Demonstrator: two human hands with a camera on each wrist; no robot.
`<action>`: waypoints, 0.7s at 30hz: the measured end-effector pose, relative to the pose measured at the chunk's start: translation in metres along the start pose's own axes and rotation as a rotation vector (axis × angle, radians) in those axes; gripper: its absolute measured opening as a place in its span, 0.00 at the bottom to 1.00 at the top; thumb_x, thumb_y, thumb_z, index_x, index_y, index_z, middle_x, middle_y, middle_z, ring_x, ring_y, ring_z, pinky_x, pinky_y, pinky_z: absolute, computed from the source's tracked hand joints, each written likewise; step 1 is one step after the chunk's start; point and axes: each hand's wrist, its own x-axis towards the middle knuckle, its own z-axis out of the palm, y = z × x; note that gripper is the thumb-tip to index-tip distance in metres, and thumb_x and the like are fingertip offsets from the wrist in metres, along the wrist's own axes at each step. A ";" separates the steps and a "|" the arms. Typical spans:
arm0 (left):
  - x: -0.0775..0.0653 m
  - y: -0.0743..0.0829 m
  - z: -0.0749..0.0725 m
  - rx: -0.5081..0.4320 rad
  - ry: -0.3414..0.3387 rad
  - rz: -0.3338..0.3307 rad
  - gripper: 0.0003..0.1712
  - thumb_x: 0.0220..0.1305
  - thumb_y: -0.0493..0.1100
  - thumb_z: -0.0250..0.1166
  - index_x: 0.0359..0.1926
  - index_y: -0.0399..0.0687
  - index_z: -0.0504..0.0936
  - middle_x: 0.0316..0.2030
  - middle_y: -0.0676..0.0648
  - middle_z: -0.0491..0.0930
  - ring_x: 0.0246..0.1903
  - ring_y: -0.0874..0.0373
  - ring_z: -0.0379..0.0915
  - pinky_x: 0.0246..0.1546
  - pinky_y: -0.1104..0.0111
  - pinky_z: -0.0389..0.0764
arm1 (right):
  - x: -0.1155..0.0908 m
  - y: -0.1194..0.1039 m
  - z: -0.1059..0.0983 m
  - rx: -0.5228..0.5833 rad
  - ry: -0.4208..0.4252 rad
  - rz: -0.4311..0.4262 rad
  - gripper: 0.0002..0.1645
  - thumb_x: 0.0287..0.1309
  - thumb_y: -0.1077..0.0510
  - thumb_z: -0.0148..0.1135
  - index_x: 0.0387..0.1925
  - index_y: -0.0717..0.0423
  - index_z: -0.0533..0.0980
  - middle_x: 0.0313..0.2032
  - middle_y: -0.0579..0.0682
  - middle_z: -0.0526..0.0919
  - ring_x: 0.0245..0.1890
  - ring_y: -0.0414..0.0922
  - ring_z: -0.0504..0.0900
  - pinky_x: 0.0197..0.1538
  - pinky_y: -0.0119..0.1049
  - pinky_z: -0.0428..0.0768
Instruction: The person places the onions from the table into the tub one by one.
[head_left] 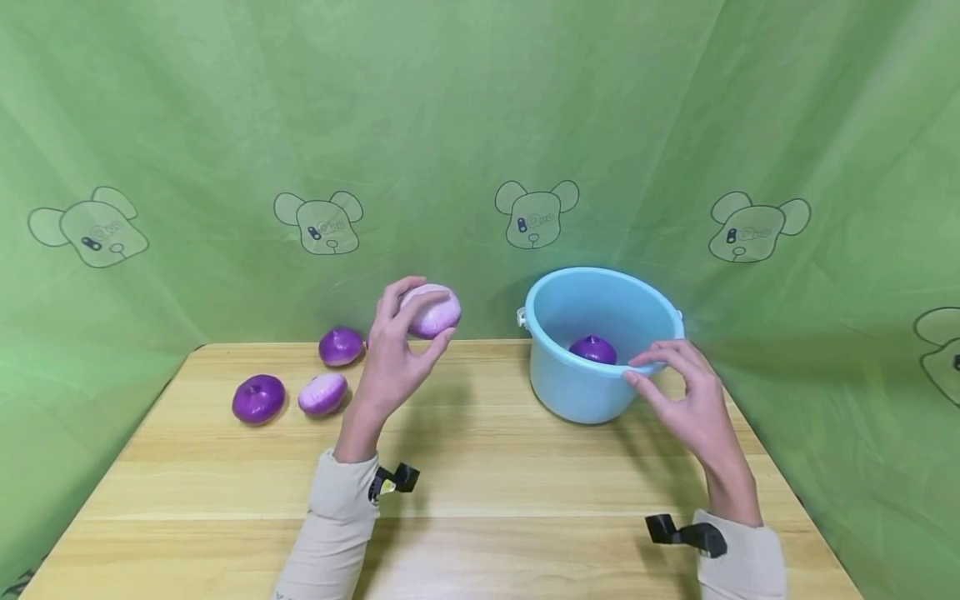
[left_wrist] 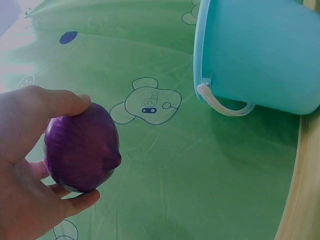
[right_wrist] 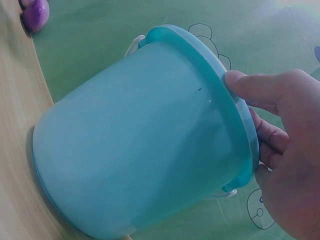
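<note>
My left hand holds a purple onion up above the table's back edge, its pale face toward the head camera. In the left wrist view the same onion shows its dark purple, pointed side between thumb and fingers. A light blue bucket stands at the back right of the table. My right hand pinches its rim, thumb outside and fingers over the inner edge. Inside the bucket lies another purple onion, partly hidden by the near wall.
At the back left of the wooden table lie a whole-looking onion, a pale-faced onion and another purple onion. A bit of purple shows behind the left hand. Green cloth with bear drawings surrounds the table.
</note>
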 end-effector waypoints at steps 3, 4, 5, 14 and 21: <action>0.000 0.003 0.000 -0.009 0.004 0.006 0.26 0.59 0.40 0.76 0.59 0.52 0.82 0.67 0.41 0.68 0.65 0.46 0.66 0.62 0.50 0.77 | 0.000 0.000 0.000 0.001 0.000 0.002 0.13 0.54 0.66 0.77 0.42 0.57 0.85 0.50 0.52 0.81 0.56 0.34 0.70 0.64 0.29 0.63; 0.000 0.003 -0.001 -0.010 0.006 0.008 0.26 0.59 0.40 0.76 0.59 0.52 0.82 0.67 0.41 0.68 0.65 0.45 0.66 0.62 0.50 0.77 | 0.000 0.000 0.000 -0.001 0.000 0.003 0.13 0.54 0.66 0.77 0.42 0.57 0.85 0.50 0.53 0.80 0.56 0.34 0.70 0.64 0.29 0.64; 0.000 0.004 -0.001 -0.011 0.007 0.010 0.26 0.59 0.40 0.76 0.59 0.52 0.82 0.67 0.41 0.68 0.65 0.45 0.66 0.62 0.50 0.77 | 0.000 0.000 0.000 -0.002 0.000 0.004 0.12 0.54 0.65 0.77 0.42 0.56 0.85 0.50 0.52 0.80 0.56 0.34 0.70 0.64 0.29 0.64; -0.001 0.007 0.001 -0.016 -0.007 0.013 0.27 0.59 0.41 0.76 0.60 0.54 0.82 0.67 0.42 0.67 0.65 0.46 0.66 0.62 0.51 0.77 | 0.000 0.001 0.000 -0.002 -0.005 0.008 0.12 0.55 0.65 0.76 0.41 0.57 0.85 0.51 0.53 0.81 0.56 0.35 0.70 0.65 0.33 0.64; -0.001 0.008 0.003 -0.031 -0.001 0.025 0.27 0.59 0.39 0.76 0.60 0.54 0.82 0.67 0.41 0.67 0.66 0.47 0.65 0.62 0.51 0.77 | 0.000 0.001 -0.001 -0.009 -0.004 0.001 0.11 0.55 0.65 0.76 0.41 0.56 0.84 0.50 0.52 0.81 0.56 0.34 0.70 0.64 0.32 0.64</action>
